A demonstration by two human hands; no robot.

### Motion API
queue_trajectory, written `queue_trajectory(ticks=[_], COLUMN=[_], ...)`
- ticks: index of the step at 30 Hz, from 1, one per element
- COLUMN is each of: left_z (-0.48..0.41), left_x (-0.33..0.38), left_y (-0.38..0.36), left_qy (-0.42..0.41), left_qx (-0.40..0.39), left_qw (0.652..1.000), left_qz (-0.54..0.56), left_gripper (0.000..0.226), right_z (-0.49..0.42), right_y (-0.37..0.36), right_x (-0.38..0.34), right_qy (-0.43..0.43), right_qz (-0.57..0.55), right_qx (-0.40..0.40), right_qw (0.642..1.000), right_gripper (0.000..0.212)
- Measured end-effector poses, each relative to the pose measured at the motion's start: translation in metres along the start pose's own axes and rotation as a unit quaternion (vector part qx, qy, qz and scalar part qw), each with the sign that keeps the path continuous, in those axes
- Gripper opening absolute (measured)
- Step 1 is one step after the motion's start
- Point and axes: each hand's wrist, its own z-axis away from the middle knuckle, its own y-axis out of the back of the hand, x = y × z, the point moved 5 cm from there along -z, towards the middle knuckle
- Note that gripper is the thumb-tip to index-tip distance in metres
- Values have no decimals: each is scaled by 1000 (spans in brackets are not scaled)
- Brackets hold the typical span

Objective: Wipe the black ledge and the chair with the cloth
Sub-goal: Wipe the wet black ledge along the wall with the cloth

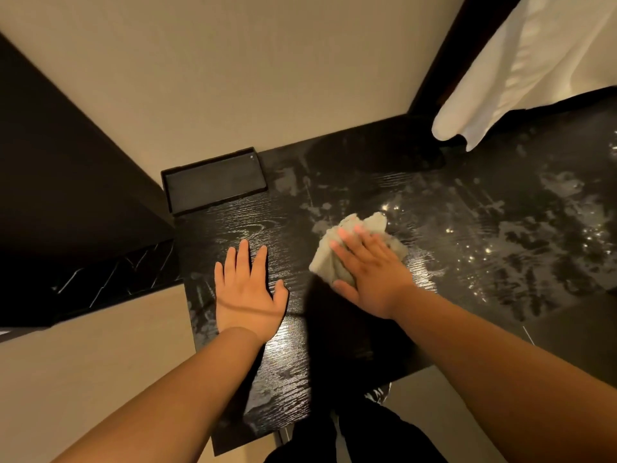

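Note:
The black ledge (467, 222) is a glossy dark wood-grain surface with wet streaks and smears, running from the centre to the right. A crumpled pale cloth (362, 228) lies on it near the middle. My right hand (370, 272) presses flat on the cloth with straight fingers. My left hand (248, 292) rests flat on the ledge to the left of the cloth, fingers spread, holding nothing. No chair is in view.
A shallow black tray (213, 180) sits at the ledge's back left corner against the beige wall (233, 78). A white curtain (521, 71) hangs at the upper right, its hem just above the ledge. A dark cabinet (66, 168) stands at the left.

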Motion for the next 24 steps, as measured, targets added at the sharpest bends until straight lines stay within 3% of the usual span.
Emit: queue_trajectory(ticks=[5, 9, 13, 15, 20, 24], left_z=[1, 1, 2, 2, 2, -1], left_x=[-1, 0, -1, 0, 0, -1], left_y=[-3, -2, -1, -1, 0, 0], left_qy=[-8, -7, -6, -7, -6, -5], left_qx=[2, 7, 5, 7, 7, -13], left_qw=[1000, 1000, 1000, 1000, 1000, 1000], left_qz=[4, 1, -2, 0, 9, 12], left_gripper=[74, 75, 76, 76, 75, 78], right_z=[-22, -2, -13, -33, -54, -15], right_y=[6, 4, 7, 13, 23, 11], right_x=[1, -54, -42, -22, -16, -63], right_qy=[-147, -9, 77, 58, -108, 23], right_qz=[-38, -18, -3, 18, 3, -20], right_qx=[-6, -1, -28, -31, -1, -11], right_qw=[988, 1000, 997, 998, 994, 999], right_gripper=[79, 79, 83, 84, 82, 80])
